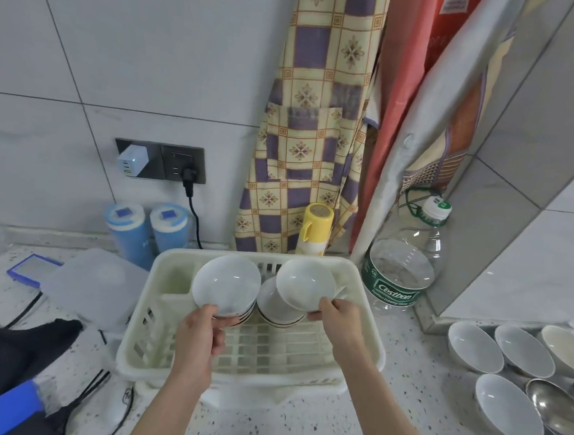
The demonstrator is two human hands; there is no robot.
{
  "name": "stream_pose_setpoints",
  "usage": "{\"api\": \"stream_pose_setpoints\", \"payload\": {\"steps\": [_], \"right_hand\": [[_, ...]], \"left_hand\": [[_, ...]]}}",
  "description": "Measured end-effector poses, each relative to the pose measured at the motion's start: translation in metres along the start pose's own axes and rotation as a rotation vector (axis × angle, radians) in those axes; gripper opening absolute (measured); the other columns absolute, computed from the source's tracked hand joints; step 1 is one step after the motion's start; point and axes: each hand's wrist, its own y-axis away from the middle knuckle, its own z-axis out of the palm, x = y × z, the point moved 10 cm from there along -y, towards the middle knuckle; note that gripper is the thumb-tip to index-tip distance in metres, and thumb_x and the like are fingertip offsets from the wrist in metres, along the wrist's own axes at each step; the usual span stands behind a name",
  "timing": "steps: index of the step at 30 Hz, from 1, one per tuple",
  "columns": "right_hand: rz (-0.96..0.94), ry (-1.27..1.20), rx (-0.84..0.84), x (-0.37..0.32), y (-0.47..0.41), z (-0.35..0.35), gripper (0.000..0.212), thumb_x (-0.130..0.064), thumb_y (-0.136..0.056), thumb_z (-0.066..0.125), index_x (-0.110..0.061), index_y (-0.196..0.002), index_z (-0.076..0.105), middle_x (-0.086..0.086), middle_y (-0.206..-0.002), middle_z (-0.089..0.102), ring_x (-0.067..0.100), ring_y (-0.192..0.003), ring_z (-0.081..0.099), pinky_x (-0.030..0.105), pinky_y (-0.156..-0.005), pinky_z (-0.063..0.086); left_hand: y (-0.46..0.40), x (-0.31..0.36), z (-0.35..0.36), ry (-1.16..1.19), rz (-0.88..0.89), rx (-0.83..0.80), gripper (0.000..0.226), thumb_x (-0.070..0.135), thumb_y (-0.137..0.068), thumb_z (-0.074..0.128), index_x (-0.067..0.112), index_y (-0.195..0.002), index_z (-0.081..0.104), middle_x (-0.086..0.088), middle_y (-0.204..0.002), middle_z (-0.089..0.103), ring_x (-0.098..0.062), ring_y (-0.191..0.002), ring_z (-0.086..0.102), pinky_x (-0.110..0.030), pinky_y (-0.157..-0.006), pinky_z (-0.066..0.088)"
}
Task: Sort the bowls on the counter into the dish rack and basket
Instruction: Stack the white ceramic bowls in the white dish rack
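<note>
A cream plastic dish rack [365,336] stands on the counter in front of me. My left hand [201,334] grips the lower rim of a white bowl [227,281] tilted on edge atop a short stack of bowls at the rack's back left. My right hand [339,319] pinches the rim of a second white bowl [304,284], held tilted over another stack of bowls [276,307] inside the rack. Several white bowls [507,406] and steel bowls [554,408] sit on the counter at the right.
A large water bottle [402,264] and a yellow spray can [315,228] stand behind the rack. A translucent lidded box [95,281], two blue canisters [147,230], cables and dark cloth [0,349] lie to the left. Aprons hang on the wall.
</note>
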Motion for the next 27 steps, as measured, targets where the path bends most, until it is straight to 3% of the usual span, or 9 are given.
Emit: {"api": "stream_pose_setpoints", "payload": {"steps": [2, 7, 11, 15, 19, 23, 27], "right_hand": [[0.007, 0.037, -0.004, 0.000, -0.006, 0.010, 0.026, -0.015, -0.088, 0.049, -0.005, -0.076, 0.069, -0.004, -0.057, 0.071, 0.007, -0.053, 0.048, 0.019, -0.045, 0.037], [0.023, 0.109, -0.046, 0.009, -0.017, 0.029, 0.026, -0.018, -0.088, 0.049, -0.003, -0.079, 0.069, -0.005, -0.056, 0.071, 0.015, -0.058, 0.050, 0.025, -0.051, 0.039], [0.018, 0.166, -0.044, 0.016, -0.023, 0.037, 0.025, -0.019, -0.088, 0.048, -0.010, -0.069, 0.062, -0.006, -0.057, 0.072, 0.010, -0.049, 0.046, 0.020, -0.042, 0.035], [-0.012, 0.228, -0.040, 0.017, -0.026, 0.039, 0.026, -0.022, -0.088, 0.048, -0.008, -0.079, 0.067, -0.007, -0.058, 0.071, 0.009, -0.058, 0.057, 0.024, -0.050, 0.039], [-0.017, 0.264, -0.028, 0.019, -0.027, 0.039, 0.024, -0.024, -0.088, 0.048, -0.013, -0.078, 0.067, -0.007, -0.059, 0.071, 0.007, -0.054, 0.054, 0.023, -0.048, 0.036], [-0.015, 0.261, -0.025, 0.023, -0.027, 0.040, 0.027, -0.025, -0.090, 0.048, -0.011, -0.099, 0.069, -0.001, -0.076, 0.074, 0.009, -0.061, 0.054, 0.025, -0.053, 0.038], [-0.037, 0.251, -0.021, 0.023, -0.026, 0.042, 0.031, -0.022, -0.090, 0.047, -0.012, -0.114, 0.064, 0.000, -0.080, 0.072, 0.006, -0.060, 0.054, 0.023, -0.052, 0.037]], "left_hand": [[-0.004, -0.001, -0.001, 0.004, -0.004, -0.017, 0.020, 0.015, -0.093, 0.049, 0.007, -0.104, 0.064, -0.018, -0.086, 0.076, -0.010, -0.044, 0.035, -0.020, -0.037, 0.027], [-0.013, 0.001, -0.001, 0.021, 0.005, -0.053, 0.022, 0.016, -0.094, 0.048, 0.010, -0.107, 0.063, -0.017, -0.088, 0.076, -0.008, -0.043, 0.035, -0.021, -0.039, 0.026], [-0.018, 0.001, -0.003, 0.062, 0.008, -0.064, 0.022, 0.015, -0.095, 0.048, 0.008, -0.111, 0.062, -0.019, -0.089, 0.076, -0.006, -0.041, 0.036, -0.019, -0.037, 0.027], [-0.020, 0.000, -0.004, 0.095, 0.006, -0.072, 0.023, 0.015, -0.096, 0.048, 0.010, -0.114, 0.061, -0.020, -0.090, 0.076, -0.006, -0.042, 0.036, -0.018, -0.038, 0.029], [-0.021, 0.000, -0.004, 0.103, 0.011, -0.078, 0.023, 0.015, -0.096, 0.048, 0.010, -0.115, 0.061, -0.019, -0.088, 0.076, -0.005, -0.041, 0.036, -0.018, -0.037, 0.030], [-0.020, 0.000, -0.004, 0.109, 0.007, -0.078, 0.024, 0.012, -0.095, 0.047, 0.009, -0.114, 0.061, -0.018, -0.087, 0.076, -0.005, -0.041, 0.036, -0.018, -0.036, 0.029], [-0.020, -0.001, -0.005, 0.108, 0.002, -0.079, 0.024, 0.012, -0.095, 0.048, 0.010, -0.114, 0.061, -0.019, -0.088, 0.076, -0.005, -0.041, 0.036, -0.018, -0.036, 0.030]]}}
